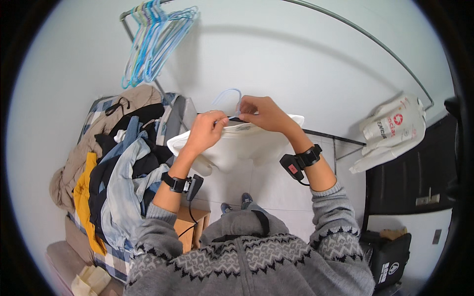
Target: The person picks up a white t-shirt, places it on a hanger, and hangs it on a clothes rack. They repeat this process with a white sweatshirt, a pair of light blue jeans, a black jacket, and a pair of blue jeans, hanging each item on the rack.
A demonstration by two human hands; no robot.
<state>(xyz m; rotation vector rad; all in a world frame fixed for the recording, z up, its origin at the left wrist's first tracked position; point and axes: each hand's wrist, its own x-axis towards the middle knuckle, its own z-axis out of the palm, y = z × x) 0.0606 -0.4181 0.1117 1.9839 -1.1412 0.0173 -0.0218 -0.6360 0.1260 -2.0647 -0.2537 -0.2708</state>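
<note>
A pale blue hanger (231, 90) stands hook up in front of me, its lower part inside a white garment (237, 148). My left hand (207, 131) pinches the hanger's shoulder beside the garment's neckline. At the base of the hook, the fingertips of my right hand (264, 114) close on the hanger. The garment hangs below both hands, its shoulders spread to either side. Most of the hanger's arms are hidden by the cloth and my fingers.
A grey metal clothes rail (333, 18) spans the wall, with several hangers (152, 48) bunched at left and a white printed shirt (396, 129) at right. A clothes pile (126, 170) lies on the left. A wooden stool (192, 225) and a black bag (390, 255) stand lower down.
</note>
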